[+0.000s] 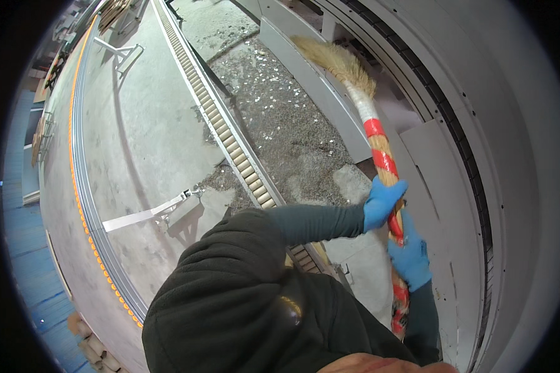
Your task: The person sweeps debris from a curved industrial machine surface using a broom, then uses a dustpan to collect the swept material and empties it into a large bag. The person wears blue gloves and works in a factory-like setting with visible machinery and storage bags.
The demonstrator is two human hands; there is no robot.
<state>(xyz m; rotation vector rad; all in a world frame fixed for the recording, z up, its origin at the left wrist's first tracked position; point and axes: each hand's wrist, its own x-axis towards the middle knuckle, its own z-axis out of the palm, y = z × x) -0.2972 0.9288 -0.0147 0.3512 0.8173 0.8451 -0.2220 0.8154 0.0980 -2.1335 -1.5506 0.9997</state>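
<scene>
Both our gloved hands are closed around the broom (384,163), the left hand (382,202) higher on the red-banded handle and the right hand (410,258) just below it, on the end nearer our body. The broom points away from us, its straw bristles (339,60) ahead of the hands at the edge of the grey machine (522,155); whether they touch it we cannot tell. To brush well here, we would let the left hand steer and the right drive, using short, light strokes so the straw bends without snagging on the panel (314,93) edge. The nearest thing to a container is the machine's open recess (392,112), just beyond the left hand; its contents are too dim to make out. Farther out, left of the hands, pale scraps and dark debris (280,118) cover the floor (152,118) beside a roller conveyor (221,124).
</scene>
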